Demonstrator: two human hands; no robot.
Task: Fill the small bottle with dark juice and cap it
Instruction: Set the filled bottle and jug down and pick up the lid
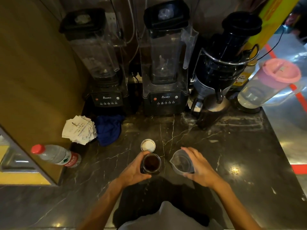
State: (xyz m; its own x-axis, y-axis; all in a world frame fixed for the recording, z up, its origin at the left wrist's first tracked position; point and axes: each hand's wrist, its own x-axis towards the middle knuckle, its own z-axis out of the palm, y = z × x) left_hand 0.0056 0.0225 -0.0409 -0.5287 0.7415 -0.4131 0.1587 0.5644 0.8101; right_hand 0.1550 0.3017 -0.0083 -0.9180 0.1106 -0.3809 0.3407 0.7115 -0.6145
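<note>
Dark desk (216,146): left hand (132,170) grips bottle (150,164), filled w/ juice; right hand (199,166) holds emptied cup (181,161). Cap (148,145) beside bottle, not yet on.

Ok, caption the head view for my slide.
Left hand steadies the juice-filled bottle; right hand holds the emptied cup.

In the lower centre of the frame the left hand (134,170) grips a small bottle (150,164) that stands on the dark marble counter (232,146). The bottle is open and full of dark juice. Its cap (148,145) lies just above it, inner side up, not touching. To the right, the right hand (199,166) holds a clear measuring cup (181,161), which looks empty. Two blenders (163,63) and a juicer (221,63) stand along the top of the frame.
</note>
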